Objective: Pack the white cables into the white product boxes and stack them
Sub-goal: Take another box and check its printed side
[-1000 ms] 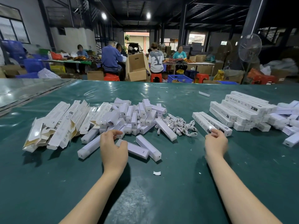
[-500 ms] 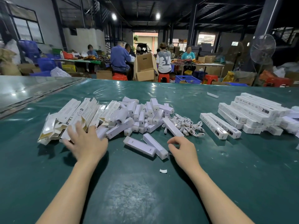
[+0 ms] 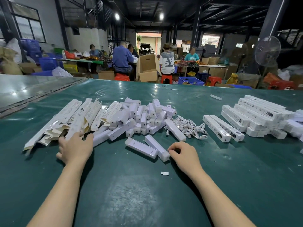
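"Starting close in: what are the hands doing?"

"Both forearms reach over the table [image 3: 147,202]. The left hand [image 3: 76,148] is spread, fingertips on the near edge of the flat boxes [image 3: 73,118], and grips nothing that I can see. The right hand [image 3: 183,154] is curled beside the end of a loose box [image 3: 158,148]. I can't tell whether it pinches that box or only touches it. A scrap [image 3: 164,173] lies just this side of it."

"And the cables?"

"The cables [image 3: 188,126] lie in a tangle mid-table, beyond the right hand and touching the right edge of the heap [image 3: 144,117] of short boxes. Neither hand holds one."

"So how much is done?"

"Some. On the right, well apart from the tangle, there's a stack [image 3: 255,112] of closed long boxes, several layers high. A pair [image 3: 223,128] lies side by side in front of it, not yet stacked. I'd take all of those as packed, though nothing shows what's inside them."

"And what's left?"

"Plenty, by my reckoning. The flat boxes aren't folded up, the heap is large, and many cables remain. I'd judge the job under halfway."

"Anything behind?"

"People seated at far tables, an open carton [image 3: 148,68], and a fan [image 3: 267,50] on the right."
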